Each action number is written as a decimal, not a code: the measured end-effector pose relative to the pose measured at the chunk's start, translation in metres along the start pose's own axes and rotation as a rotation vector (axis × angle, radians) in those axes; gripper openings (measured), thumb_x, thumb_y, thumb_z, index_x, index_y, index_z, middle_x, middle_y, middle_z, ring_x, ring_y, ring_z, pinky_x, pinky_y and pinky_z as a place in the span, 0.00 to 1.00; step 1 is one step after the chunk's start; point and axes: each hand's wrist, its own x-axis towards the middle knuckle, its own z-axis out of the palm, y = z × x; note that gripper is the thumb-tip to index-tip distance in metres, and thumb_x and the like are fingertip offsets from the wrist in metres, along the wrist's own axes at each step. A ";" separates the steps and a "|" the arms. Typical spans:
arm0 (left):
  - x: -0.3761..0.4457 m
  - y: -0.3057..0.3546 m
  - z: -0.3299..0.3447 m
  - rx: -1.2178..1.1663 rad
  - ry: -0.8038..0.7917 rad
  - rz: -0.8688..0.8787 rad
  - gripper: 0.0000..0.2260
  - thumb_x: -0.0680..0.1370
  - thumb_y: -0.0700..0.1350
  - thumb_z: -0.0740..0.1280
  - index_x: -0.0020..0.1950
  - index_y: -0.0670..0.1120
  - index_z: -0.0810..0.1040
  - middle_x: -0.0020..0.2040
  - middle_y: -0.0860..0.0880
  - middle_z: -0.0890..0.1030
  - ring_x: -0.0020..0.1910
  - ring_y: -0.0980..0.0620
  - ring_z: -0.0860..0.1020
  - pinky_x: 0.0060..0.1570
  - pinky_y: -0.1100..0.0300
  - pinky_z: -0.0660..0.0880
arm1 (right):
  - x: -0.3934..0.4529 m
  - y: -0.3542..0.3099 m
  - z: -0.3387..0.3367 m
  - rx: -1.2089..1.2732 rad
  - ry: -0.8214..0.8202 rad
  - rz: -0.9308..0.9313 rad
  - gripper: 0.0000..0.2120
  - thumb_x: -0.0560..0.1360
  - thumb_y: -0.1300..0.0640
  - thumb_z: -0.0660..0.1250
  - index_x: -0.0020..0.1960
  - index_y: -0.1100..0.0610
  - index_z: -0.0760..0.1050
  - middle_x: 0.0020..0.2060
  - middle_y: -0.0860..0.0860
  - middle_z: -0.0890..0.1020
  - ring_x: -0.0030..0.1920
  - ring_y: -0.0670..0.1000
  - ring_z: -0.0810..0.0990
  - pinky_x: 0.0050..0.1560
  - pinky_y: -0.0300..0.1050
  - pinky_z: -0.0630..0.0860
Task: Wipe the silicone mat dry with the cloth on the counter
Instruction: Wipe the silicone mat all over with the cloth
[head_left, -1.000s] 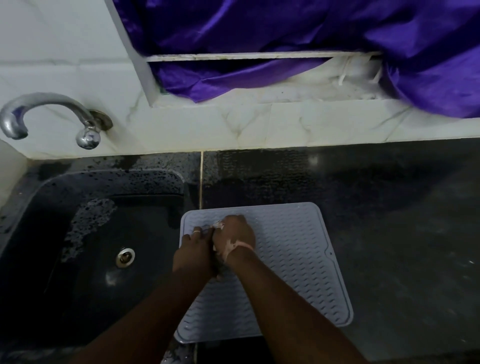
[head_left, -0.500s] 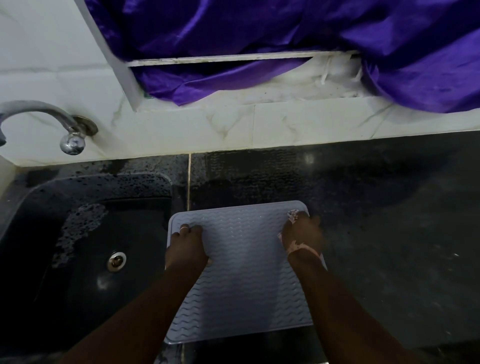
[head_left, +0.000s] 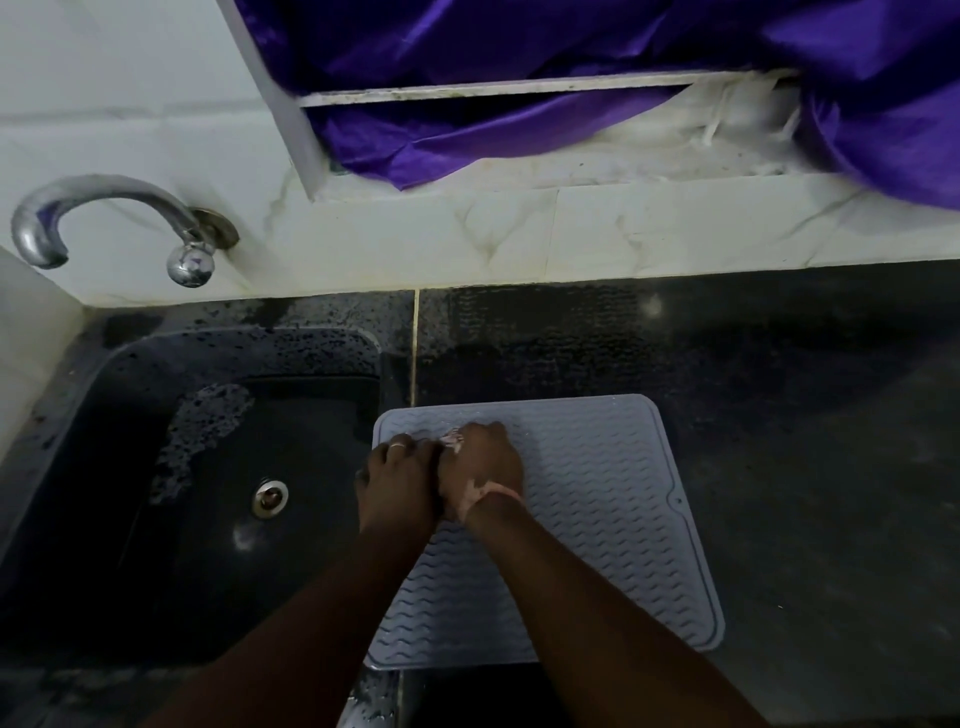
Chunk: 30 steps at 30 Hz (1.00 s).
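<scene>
I had both hands pressed together at the far-left corner of the pale blue wavy-ribbed silicone mat (head_left: 587, 499) on the dark counter (head_left: 805, 415): left hand (head_left: 397, 480) flat, right hand (head_left: 483, 470) fisted over a barely visible cloth scrap (head_left: 453, 440). Most of the mat looked unwiped, I judged.

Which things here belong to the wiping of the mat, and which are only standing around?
Belong to the job:
silicone mat
left hand, resting on the mat
right hand, pressed on the mat; a cloth under it cannot be made out

Only around:
tap
sink
purple fabric
</scene>
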 end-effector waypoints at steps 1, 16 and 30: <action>-0.001 -0.001 0.000 -0.022 0.018 -0.001 0.25 0.73 0.53 0.72 0.69 0.58 0.70 0.70 0.50 0.68 0.71 0.44 0.66 0.66 0.40 0.70 | 0.003 -0.005 0.002 0.034 -0.058 -0.017 0.12 0.77 0.50 0.64 0.53 0.57 0.80 0.53 0.55 0.79 0.51 0.56 0.81 0.51 0.44 0.76; 0.005 -0.033 -0.010 -0.246 -0.029 -0.265 0.41 0.70 0.57 0.75 0.77 0.53 0.57 0.71 0.42 0.69 0.69 0.39 0.70 0.62 0.40 0.73 | 0.031 0.091 -0.061 -0.185 0.274 0.269 0.13 0.79 0.54 0.58 0.54 0.59 0.79 0.54 0.57 0.80 0.51 0.55 0.78 0.45 0.43 0.71; 0.013 -0.036 -0.005 -0.183 -0.004 -0.255 0.26 0.79 0.50 0.66 0.75 0.49 0.61 0.61 0.43 0.77 0.56 0.44 0.79 0.49 0.47 0.80 | 0.007 -0.042 0.022 0.097 0.040 0.159 0.14 0.76 0.50 0.63 0.54 0.57 0.80 0.53 0.55 0.81 0.51 0.56 0.82 0.50 0.44 0.77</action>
